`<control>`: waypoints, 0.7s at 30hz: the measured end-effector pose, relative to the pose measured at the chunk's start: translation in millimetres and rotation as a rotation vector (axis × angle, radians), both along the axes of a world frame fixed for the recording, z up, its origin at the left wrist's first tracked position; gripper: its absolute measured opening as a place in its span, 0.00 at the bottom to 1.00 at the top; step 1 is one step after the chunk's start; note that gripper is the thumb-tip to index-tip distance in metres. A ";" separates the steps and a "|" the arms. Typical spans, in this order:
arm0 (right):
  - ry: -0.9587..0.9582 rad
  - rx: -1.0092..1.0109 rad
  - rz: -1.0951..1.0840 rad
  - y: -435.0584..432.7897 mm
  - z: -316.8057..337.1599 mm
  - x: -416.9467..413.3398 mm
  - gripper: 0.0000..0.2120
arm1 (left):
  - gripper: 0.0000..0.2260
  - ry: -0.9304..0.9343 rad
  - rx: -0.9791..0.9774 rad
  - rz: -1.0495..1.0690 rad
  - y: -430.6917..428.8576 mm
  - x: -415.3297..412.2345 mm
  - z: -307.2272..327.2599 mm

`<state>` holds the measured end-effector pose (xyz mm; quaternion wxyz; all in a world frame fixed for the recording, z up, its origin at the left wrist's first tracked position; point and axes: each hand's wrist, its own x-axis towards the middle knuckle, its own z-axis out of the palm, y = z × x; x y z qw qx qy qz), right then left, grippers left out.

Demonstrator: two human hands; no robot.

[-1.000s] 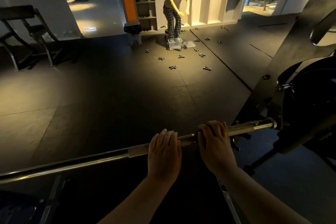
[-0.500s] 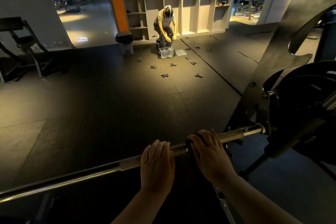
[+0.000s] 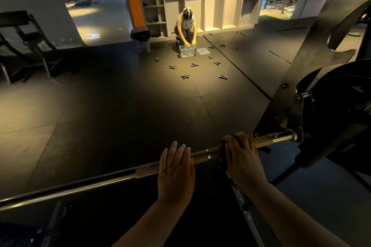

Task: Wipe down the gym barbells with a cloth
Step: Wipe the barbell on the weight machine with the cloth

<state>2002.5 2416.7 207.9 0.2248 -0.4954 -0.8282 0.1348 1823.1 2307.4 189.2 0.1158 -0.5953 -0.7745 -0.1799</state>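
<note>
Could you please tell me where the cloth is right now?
In the head view, the cloth lies on the barbell under the right hand, right of the left hand.

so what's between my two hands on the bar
Only bare barbell, with a shiny ring on it, between the left hand and the right hand in the head view. The dark cloth is under the right hand, not in that gap.

A barbell (image 3: 104,181) crosses the near foreground from 8 o'clock to 3 o'clock. On it, the left hand (image 3: 176,172) rests beside the right hand (image 3: 242,156), which grips a cloth (image 3: 237,138) round the bar. At 12 o'clock, a person (image 3: 186,26) crouches behind a box (image 3: 187,51), shelves (image 3: 214,4) behind them.
</note>
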 end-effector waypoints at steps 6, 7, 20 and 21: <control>-0.057 0.091 0.192 -2.6 -7.5 -5.5 0.18 | 0.18 0.054 -0.008 0.012 3.2 3.7 1.7; -0.091 0.114 0.189 3.5 -8.6 1.6 0.19 | 0.20 0.063 -0.008 0.017 3.4 3.5 2.0; -0.042 0.140 0.185 6.2 -9.9 8.7 0.17 | 0.19 -0.017 -0.086 -0.002 8.1 7.6 3.6; -0.020 0.118 0.124 10.7 -10.6 14.9 0.17 | 0.20 -0.030 -0.092 -0.004 7.9 7.7 4.4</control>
